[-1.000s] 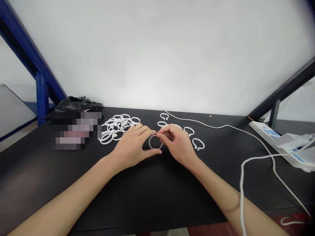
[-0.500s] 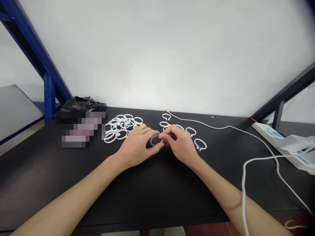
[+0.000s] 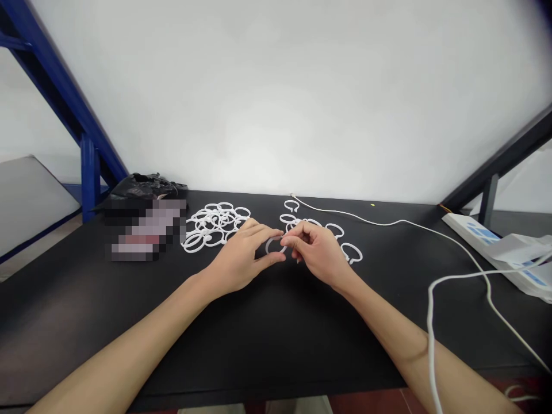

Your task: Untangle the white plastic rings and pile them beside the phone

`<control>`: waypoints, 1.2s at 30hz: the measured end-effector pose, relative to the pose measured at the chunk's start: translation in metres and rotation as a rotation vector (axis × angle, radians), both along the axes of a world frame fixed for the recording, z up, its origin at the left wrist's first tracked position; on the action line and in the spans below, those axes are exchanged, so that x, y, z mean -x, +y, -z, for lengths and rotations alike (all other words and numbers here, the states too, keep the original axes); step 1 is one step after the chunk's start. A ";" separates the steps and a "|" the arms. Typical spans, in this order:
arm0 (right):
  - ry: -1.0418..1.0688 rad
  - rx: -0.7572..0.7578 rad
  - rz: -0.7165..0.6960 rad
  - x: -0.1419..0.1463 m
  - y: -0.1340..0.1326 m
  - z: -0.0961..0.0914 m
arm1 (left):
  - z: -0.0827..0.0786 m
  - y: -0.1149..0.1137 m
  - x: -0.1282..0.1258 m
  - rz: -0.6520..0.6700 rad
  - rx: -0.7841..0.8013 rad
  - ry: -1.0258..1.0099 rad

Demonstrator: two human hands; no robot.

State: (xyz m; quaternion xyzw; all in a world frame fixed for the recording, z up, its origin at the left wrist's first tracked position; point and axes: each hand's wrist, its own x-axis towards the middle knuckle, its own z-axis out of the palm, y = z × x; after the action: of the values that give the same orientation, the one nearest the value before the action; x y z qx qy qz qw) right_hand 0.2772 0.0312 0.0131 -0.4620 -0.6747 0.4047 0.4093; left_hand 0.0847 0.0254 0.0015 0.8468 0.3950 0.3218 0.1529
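Over the middle of a black table (image 3: 267, 328), my left hand (image 3: 239, 259) and my right hand (image 3: 317, 250) meet and both pinch one white plastic ring (image 3: 272, 245) between fingertips. The ring is small and partly hidden by my fingers. A heap of several white rings (image 3: 213, 224) lies just left of my left hand. Behind and to the right of my right hand, several separate open rings (image 3: 351, 253) lie in a loose row.
A black bag (image 3: 144, 185) and a blurred-out object (image 3: 144, 230) sit at the back left. A white cable (image 3: 431, 230) crosses the table toward a white power strip (image 3: 495, 247) on the right. A blue steel frame (image 3: 88, 178) stands at left; a white wall is behind.
Both hands stayed on the same ring and shifted slightly; the ring now shows smaller and flatter between my fingers than a second ago. The view also drifted a little to the left.
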 end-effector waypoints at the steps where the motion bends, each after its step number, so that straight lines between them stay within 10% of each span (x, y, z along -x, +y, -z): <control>1: 0.001 -0.004 0.002 0.000 0.000 0.000 | 0.000 0.000 0.000 0.001 0.004 0.007; 27: 0.126 0.085 -0.129 0.004 0.002 0.008 | 0.005 0.003 0.000 -0.027 -0.086 0.059; 36: -0.478 -0.373 0.221 -0.009 0.013 0.017 | 0.008 0.020 0.023 -0.374 -0.218 0.254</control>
State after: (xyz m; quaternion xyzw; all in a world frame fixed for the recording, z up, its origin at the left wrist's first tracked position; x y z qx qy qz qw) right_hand 0.2863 0.0441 -0.0040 -0.5314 -0.7601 0.1072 0.3583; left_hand 0.0617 0.0453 -0.0069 0.8039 0.5240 0.2764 -0.0524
